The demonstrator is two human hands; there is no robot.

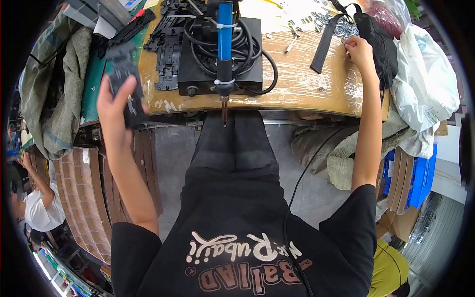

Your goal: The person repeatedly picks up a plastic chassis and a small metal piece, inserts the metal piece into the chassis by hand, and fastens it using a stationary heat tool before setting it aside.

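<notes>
While the left hand (114,111) grips a motion-blurred black part (122,72), thumb across its face, the right hand (362,53) has thumb and forefinger nearly together, though whether they pinch anything cannot be told. Just beyond these right fingertips lie scattered metal pieces (341,25), with a black strap (328,47) to their left and a black bag (378,44) to their right. Rightward from the left fingers come more black parts (168,59), then a black box (198,81) under coiled cable (251,52), with a blue tool (224,37) upright before it.
</notes>
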